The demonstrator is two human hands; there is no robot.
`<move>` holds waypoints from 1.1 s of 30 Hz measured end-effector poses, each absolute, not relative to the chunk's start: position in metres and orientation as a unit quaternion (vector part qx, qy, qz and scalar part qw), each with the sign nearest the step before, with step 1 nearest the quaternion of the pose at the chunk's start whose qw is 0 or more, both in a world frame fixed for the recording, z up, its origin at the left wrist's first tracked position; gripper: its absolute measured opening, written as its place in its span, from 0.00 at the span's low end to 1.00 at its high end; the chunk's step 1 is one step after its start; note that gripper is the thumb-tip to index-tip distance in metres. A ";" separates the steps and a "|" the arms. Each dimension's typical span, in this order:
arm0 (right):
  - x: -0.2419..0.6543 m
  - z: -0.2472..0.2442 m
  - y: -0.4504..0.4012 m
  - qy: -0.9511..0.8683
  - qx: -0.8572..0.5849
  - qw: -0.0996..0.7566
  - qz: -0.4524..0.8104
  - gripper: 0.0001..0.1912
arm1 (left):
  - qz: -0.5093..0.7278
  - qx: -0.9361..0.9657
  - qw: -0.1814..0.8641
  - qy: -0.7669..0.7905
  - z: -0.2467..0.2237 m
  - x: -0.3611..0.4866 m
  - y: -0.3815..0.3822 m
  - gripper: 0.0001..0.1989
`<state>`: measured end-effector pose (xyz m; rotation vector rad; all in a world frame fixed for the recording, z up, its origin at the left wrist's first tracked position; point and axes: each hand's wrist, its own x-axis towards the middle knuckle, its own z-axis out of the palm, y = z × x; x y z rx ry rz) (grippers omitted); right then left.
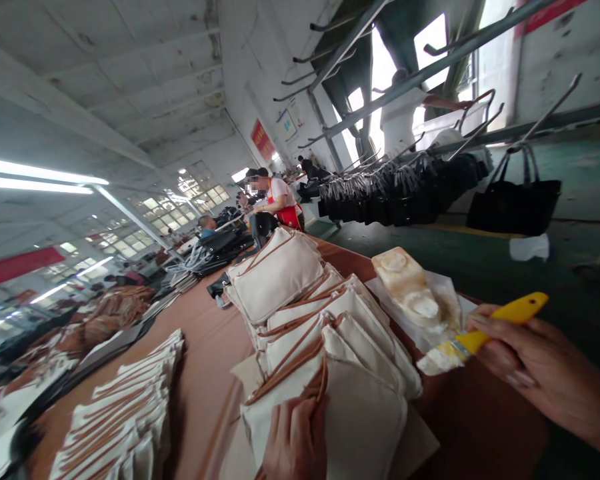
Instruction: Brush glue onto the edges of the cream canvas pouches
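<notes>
My right hand is closed round a glue brush with a yellow handle; its pale, coated bristles point left. My left hand has its fingers curled on the brown edging of the nearest cream bag piece. That piece tops the near end of an overlapping row of cream bag pieces with brown trim. Beyond the brush, a yellowish plastic container, smeared with white paste, lies on a white sheet. Part of the left hand's grip is hidden under its fingers.
A second row of cream pieces lies at left on the brown table. Dark bags hang from a hooked metal rack at right. A person in a red apron stands past the table's far end; another is behind the rack.
</notes>
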<state>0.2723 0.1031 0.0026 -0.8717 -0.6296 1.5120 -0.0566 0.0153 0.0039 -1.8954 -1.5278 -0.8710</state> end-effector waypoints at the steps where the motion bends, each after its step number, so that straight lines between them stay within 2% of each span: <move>1: 0.272 0.004 0.103 -0.272 -0.369 0.601 0.655 0.19 | -0.315 -0.708 0.271 -0.571 0.004 -0.056 0.013 0.02; 5: 0.274 0.005 0.100 -0.283 -0.344 0.597 0.667 0.19 | -0.275 -0.692 0.230 -0.627 0.004 -0.055 0.020 0.05; 11: 0.265 -0.001 0.097 -0.305 -0.314 0.601 0.668 0.17 | -0.250 -0.572 -0.073 -0.778 0.003 -0.054 0.061 0.11; 17: 0.237 0.012 0.103 -0.362 -0.287 0.586 0.665 0.16 | -0.283 -0.585 -0.186 -0.737 0.001 -0.050 0.081 0.15; 21: 0.221 0.026 0.111 -0.399 -0.293 0.584 0.644 0.18 | -0.322 -0.587 -0.275 -0.690 0.001 -0.044 0.069 0.22; 24: 0.211 0.031 0.113 -0.453 -0.295 0.549 0.638 0.17 | -0.368 -0.563 -0.339 -0.658 0.006 -0.036 0.056 0.23; 29: 0.194 0.033 0.113 -0.537 -0.306 0.514 0.595 0.18 | -0.383 -0.567 -0.374 -0.626 0.017 -0.015 0.040 0.17; 33: 0.196 0.033 0.120 -0.554 -0.325 0.536 0.548 0.16 | -0.391 -0.578 -0.368 -0.615 0.015 -0.006 0.034 0.16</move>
